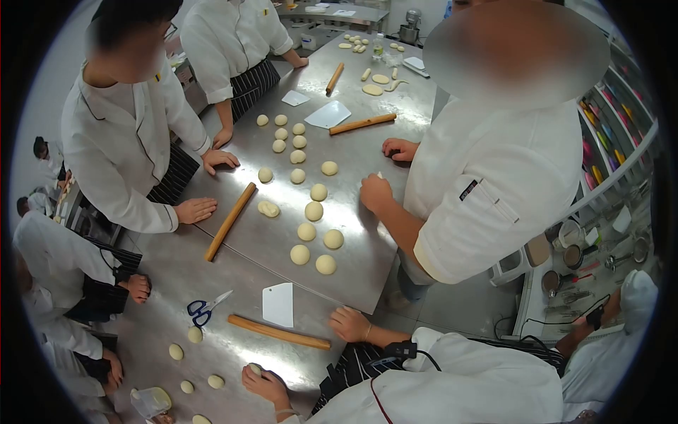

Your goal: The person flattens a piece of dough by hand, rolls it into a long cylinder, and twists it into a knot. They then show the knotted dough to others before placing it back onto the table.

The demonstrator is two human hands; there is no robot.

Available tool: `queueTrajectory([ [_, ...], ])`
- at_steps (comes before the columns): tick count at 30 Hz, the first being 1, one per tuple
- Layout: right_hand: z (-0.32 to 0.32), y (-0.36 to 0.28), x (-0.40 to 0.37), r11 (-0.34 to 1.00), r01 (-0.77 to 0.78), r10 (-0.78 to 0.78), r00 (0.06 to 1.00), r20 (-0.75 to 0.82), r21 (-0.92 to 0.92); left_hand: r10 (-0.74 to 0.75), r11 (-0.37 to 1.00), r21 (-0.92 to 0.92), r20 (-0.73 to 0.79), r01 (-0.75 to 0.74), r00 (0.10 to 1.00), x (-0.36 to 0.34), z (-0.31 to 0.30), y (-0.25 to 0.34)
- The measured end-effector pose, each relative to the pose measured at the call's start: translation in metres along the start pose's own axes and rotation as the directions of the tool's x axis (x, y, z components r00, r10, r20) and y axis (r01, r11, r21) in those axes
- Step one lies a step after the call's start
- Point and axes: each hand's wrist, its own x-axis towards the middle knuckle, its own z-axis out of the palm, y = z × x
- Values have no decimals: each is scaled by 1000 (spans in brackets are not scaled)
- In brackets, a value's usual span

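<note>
My left hand point(265, 385) is at the bottom, its fingers closed around a small dough ball point(255, 369), which is partly hidden. My right hand point(349, 325) rests on the steel table's near edge with its fingers loosely bent, and no object shows in it. Just left of my right hand lies a wooden rolling pin point(279, 332). Behind the pin is a white dough scraper point(277, 304). Blue-handled scissors point(205, 309) are beside the scraper. Several dough balls point(215, 381) are spread to the left of my left hand.
Rows of dough balls point(313, 210) and another rolling pin point(230, 222) occupy the middle of the steel table point(378, 272). Co-workers in white coats stand around it, several with hands on it. A plastic tub point(151, 401) is at the lower left. Shelves line the right.
</note>
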Motion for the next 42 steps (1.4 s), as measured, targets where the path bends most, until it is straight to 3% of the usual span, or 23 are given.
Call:
queueTrajectory([
  [6, 5, 0, -4, 1000, -16, 16, 999, 39, -1, 1, 999, -51, -65, -4, 998, 1, 0, 6],
  [10, 2, -3, 3, 998, 58, -58, 998, 12, -40, -32, 992, -121, -59, 24, 998, 7, -7, 7],
  [11, -1, -8, 8, 999, 37, -36, 999, 40, -22, -4, 989, -146, -53, -4, 999, 8, -2, 0],
  [12, 2, -9, 4, 998, -67, 68, 966, 251, -12, -1, 987, -160, -92, -14, 996, 8, -1, -2],
  [13, 7, -10, 5, 998, -54, 42, 943, 329, 28, -30, 987, -160, -54, 21, 998, 9, -5, -2],
  [15, 42, -31, 53, 966, 221, -255, 892, 374, 132, -29, 982, -191, -80, 13, 996, 4, -6, -6],
  [17, 119, -88, 159, 784, 584, -620, 719, 314, 211, -45, 969, -247, -88, 22, 995, 0, -8, -9],
  [20, 200, -170, 249, 580, 807, -795, 531, 294, 111, -32, 948, -319, -129, -11, 991, -11, -12, -14],
  [24, 248, -212, 279, 418, 906, -859, 416, 298, -62, -29, 918, -396, -53, 5, 998, -50, -27, -27],
  [26, 229, -214, 275, 534, 776, -839, 439, 320, 335, -23, 904, -428, -15, 14, 1000, -63, -42, -30],
  [27, 223, -212, 272, 561, 510, -818, 462, 342, 652, -4, 890, -455, 4, 5, 1000, -68, -50, -34],
  [28, 220, -213, 267, 574, 505, -810, 465, 357, 645, 0, 883, -469, 9, 5, 1000, -72, -56, -38],
  [34, 176, -192, 243, 412, 842, -909, 355, 217, 348, 7, 858, -512, 98, 45, 995, -69, -77, -71],
  [36, 224, -159, 230, 653, 402, -746, 489, 453, 642, -14, 866, -492, 162, 93, 987, -63, -83, -79],
  [37, 215, -155, 221, 735, 454, -677, 460, 574, 504, 13, 860, -506, 158, 70, 987, -60, -85, -82],
  [38, 152, -131, 162, 882, 411, -469, 725, 504, 231, 6, 870, -489, 143, 66, 990, -58, -87, -84],
  [39, 80, -86, 53, 998, 32, -10, 938, 347, -56, -1, 880, -471, 127, 61, 992, -56, -88, -87],
  [40, 43, -65, -14, 944, -287, 318, 924, 211, -162, 32, 881, -473, 118, 28, 993, -56, -85, -93],
  [42, 28, -62, -56, 850, -499, 509, 860, 23, -170, 81, 898, -439, 102, -28, 992, -50, -90, -99],
])
